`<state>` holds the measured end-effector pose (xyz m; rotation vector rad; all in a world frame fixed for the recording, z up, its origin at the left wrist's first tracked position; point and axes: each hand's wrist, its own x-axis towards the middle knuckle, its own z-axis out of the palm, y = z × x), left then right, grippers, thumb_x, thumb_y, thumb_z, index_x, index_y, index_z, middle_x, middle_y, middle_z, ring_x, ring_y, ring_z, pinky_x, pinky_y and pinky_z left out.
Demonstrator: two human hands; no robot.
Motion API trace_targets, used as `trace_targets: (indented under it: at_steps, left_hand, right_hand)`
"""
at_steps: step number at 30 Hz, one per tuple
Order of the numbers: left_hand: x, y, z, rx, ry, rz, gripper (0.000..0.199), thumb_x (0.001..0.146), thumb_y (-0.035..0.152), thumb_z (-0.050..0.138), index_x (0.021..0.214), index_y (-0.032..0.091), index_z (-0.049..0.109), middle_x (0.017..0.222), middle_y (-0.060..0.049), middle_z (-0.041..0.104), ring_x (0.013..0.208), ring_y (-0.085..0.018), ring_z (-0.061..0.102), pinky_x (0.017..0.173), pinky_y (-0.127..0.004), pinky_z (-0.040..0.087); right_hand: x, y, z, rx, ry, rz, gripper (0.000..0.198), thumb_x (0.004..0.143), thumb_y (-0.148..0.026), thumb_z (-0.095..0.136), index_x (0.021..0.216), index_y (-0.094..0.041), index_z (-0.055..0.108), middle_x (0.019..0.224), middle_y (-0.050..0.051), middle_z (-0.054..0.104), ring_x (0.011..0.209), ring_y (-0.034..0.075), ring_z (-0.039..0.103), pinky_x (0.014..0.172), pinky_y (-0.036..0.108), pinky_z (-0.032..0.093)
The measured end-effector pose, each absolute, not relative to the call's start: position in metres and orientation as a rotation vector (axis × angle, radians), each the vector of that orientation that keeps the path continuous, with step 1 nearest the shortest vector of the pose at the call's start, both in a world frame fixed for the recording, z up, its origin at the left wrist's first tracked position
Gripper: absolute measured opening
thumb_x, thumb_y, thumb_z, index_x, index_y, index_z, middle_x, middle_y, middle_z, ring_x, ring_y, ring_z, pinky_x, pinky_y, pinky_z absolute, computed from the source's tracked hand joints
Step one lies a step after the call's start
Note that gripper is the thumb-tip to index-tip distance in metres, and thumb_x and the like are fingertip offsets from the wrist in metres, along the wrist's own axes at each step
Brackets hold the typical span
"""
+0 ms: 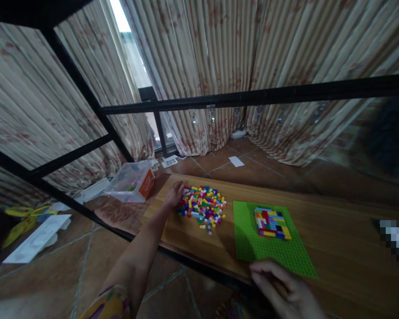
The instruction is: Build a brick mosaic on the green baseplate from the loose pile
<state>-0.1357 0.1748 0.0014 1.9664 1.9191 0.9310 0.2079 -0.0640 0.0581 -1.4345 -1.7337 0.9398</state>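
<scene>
My left hand [175, 194] reaches to the left edge of a pile of small loose building bricks [204, 204] in many colours. Its fingers lay loosely over the bricks there, apparently holding none. Blurred at the front edge of the table, my right hand [282, 283] has thumb and fingers bent together. Whatever sits between those fingertips, if anything, is too blurred to make out. Just beyond the right hand is a green studded baseplate [246, 239]. A low, roughly square block of multicoloured bricks [271, 223] stands on that plate, toward its back right.
The wooden table [339, 239] has a dark frame. A clear plastic box [128, 179] with an orange label and some pieces inside is beyond its left end. A black metal bar [252, 98] crosses ahead, before the curtains [213, 48]. White paper [236, 161] lies on the tiled floor.
</scene>
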Motion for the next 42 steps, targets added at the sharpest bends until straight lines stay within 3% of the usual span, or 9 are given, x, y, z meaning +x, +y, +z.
trace_targets:
  at_steps: [3,7,13,19,26,30,34,39,42]
  left_hand:
    - [-0.135,0.175,-0.003,2.035,1.835,0.905,0.038,0.094,0.036,0.038,0.120,0.019,0.060,0.126,-0.010,0.063,0.124,-0.022,0.053,0.109,-0.039,0.038]
    - [-0.133,0.170,-0.005,2.112,1.763,0.878,0.039,0.094,0.039,0.038,0.119,0.019,0.061,0.124,-0.009,0.064,0.122,-0.022,0.054,0.108,-0.039,0.041]
    - [-0.132,0.161,-0.007,2.223,1.675,0.855,0.041,0.096,0.037,0.035,0.126,0.019,0.057,0.124,-0.009,0.063,0.120,-0.021,0.055,0.107,-0.040,0.041]
    - [-0.134,0.159,-0.003,2.221,1.547,0.906,0.041,0.095,0.039,0.039,0.127,0.021,0.058,0.124,-0.007,0.064,0.117,-0.022,0.057,0.104,-0.037,0.045]
    - [-0.134,0.156,0.003,2.186,1.411,0.845,0.043,0.096,0.037,0.037,0.133,0.025,0.053,0.134,-0.003,0.059,0.124,-0.020,0.053,0.108,-0.036,0.042]
    - [-0.133,0.155,0.004,2.148,1.422,0.860,0.042,0.095,0.038,0.037,0.131,0.024,0.056,0.131,-0.005,0.061,0.122,-0.021,0.055,0.106,-0.035,0.043]
    - [-0.132,0.152,0.006,2.086,1.453,0.868,0.043,0.094,0.040,0.038,0.127,0.022,0.058,0.124,-0.007,0.065,0.114,-0.022,0.060,0.100,-0.034,0.047]
    - [-0.133,0.150,0.003,1.914,1.546,0.983,0.048,0.093,0.044,0.040,0.131,0.017,0.054,0.120,-0.009,0.067,0.113,-0.024,0.061,0.099,-0.036,0.047]
    - [-0.136,0.152,-0.001,1.851,1.568,1.066,0.051,0.092,0.047,0.043,0.132,0.016,0.052,0.127,-0.011,0.062,0.115,-0.025,0.059,0.101,-0.038,0.046]
  right_hand:
    - [0.188,-0.010,0.053,-1.424,-1.818,0.826,0.033,0.088,-0.047,0.050,0.110,-0.027,0.065,0.105,0.005,0.069,0.093,0.022,0.067,0.080,0.033,0.056]
    - [0.161,0.072,0.038,-1.367,-1.953,0.622,0.042,0.091,-0.041,0.044,0.126,-0.020,0.054,0.128,0.012,0.058,0.122,0.025,0.053,0.105,0.043,0.041]
    - [0.126,0.159,0.005,-1.425,-2.235,0.529,0.054,0.095,-0.043,0.037,0.141,-0.016,0.040,0.146,0.016,0.043,0.136,0.026,0.038,0.111,0.045,0.031]
    - [0.110,0.197,-0.002,-1.369,-2.442,0.532,0.062,0.096,-0.053,0.031,0.146,-0.017,0.034,0.152,0.013,0.035,0.143,0.027,0.025,0.114,0.049,0.022]
    - [0.103,0.194,0.001,-1.231,-2.526,0.533,0.054,0.097,-0.049,0.032,0.141,-0.022,0.042,0.149,0.009,0.042,0.139,0.025,0.033,0.114,0.052,0.020]
    - [0.106,0.180,0.003,-1.086,-2.536,0.530,0.047,0.096,-0.046,0.037,0.133,-0.021,0.053,0.141,0.009,0.051,0.133,0.024,0.041,0.112,0.045,0.027]
    - [0.109,0.178,0.007,-1.063,-2.389,0.602,0.039,0.098,-0.041,0.036,0.120,-0.021,0.062,0.121,0.008,0.066,0.114,0.021,0.058,0.101,0.037,0.041]
    - [0.094,0.208,0.006,-1.298,-2.182,0.568,0.033,0.095,-0.021,0.039,0.116,-0.021,0.065,0.113,0.008,0.067,0.102,0.020,0.062,0.092,0.032,0.044]
    - [0.078,0.231,0.004,-1.263,-2.304,0.523,0.041,0.087,-0.006,0.044,0.121,-0.019,0.063,0.116,0.009,0.063,0.105,0.019,0.058,0.093,0.029,0.042]
